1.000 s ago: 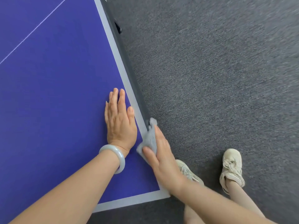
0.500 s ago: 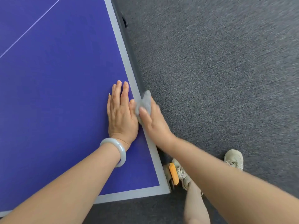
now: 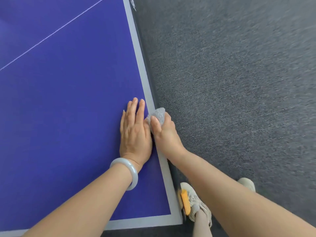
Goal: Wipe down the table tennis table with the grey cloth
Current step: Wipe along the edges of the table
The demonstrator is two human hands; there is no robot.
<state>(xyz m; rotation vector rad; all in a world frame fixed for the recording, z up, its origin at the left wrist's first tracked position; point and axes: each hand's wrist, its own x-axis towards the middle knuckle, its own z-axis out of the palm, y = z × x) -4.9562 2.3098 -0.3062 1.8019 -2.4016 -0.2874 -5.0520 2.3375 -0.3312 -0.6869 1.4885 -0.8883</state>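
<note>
While the left hand (image 3: 135,134) stays flat on the blue surface (image 3: 68,100), fingers straight and holding nothing, the right hand (image 3: 165,134) travels up the side edge, away from the near corner. It now touches the left hand. Thumb and fingers bunch the grey cloth (image 3: 158,114), which is pressed on the grey border strip (image 3: 145,79) and over the rim. Likely reading: the edge pass is under way, the corner stretch is covered, and a long run of border is left ahead. Grey carpet (image 3: 239,82) lies to the right.

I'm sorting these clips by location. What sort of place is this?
Probably an indoor games or recreation room: a blue table tennis table with white lines stands on grey carpet, and the right hand holds a grey cloth at its edge.
</note>
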